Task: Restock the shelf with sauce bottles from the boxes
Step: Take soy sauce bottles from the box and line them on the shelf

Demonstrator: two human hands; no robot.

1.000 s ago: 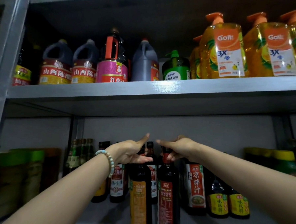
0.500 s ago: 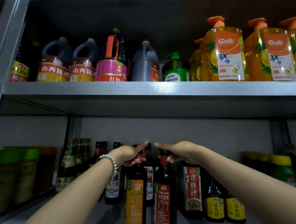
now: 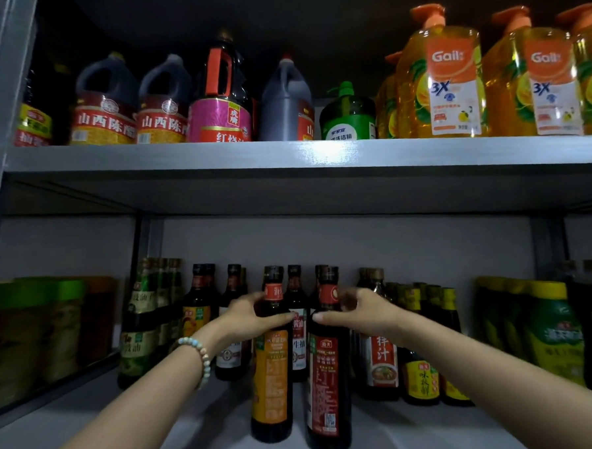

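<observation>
Head view: lower than before, your left hand [image 3: 253, 316] curls round the orange-label bottle [image 3: 270, 376], your right hand [image 3: 365, 310] round the red-label bottle [image 3: 327, 391]: two bottles.

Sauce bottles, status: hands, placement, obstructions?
Left hand grips orange-label bottle, right hand grips red-label bottle. Both upright on lower shelf. Stocked bottles close behind.

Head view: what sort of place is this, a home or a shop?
Probably a shop or stockroom: grey metal shelving, identical orange pump bottles above, rows of sauce bottles below. The left hand grips an orange-label bottle, the right hand a red-label bottle.
</observation>
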